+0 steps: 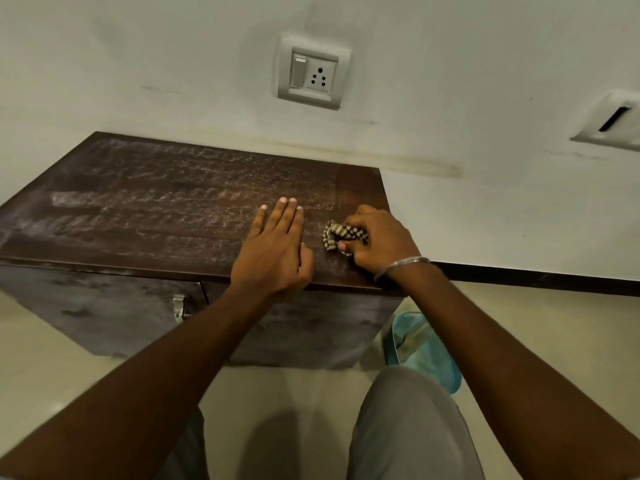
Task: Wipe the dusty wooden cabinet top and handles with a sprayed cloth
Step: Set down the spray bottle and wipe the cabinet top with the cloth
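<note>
Cloth (337, 234), clenched into a small wad by the right hand (379, 242) beside the flat left hand (275, 245), may leave the cabinet top (156, 202) streaked.

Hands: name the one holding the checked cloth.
The right hand, with a bangle at its wrist, grips the bunched checked cloth; the left hand lies flat, fingers straight, on the cabinet top.

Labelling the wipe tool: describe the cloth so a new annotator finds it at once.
Start at the dark wooden cabinet top under the wall socket. Near its right front corner, the right hand grips a bunched cloth. It is the only checked black-and-beige thing there; the left hand beside it lies flat and holds nothing.
</note>
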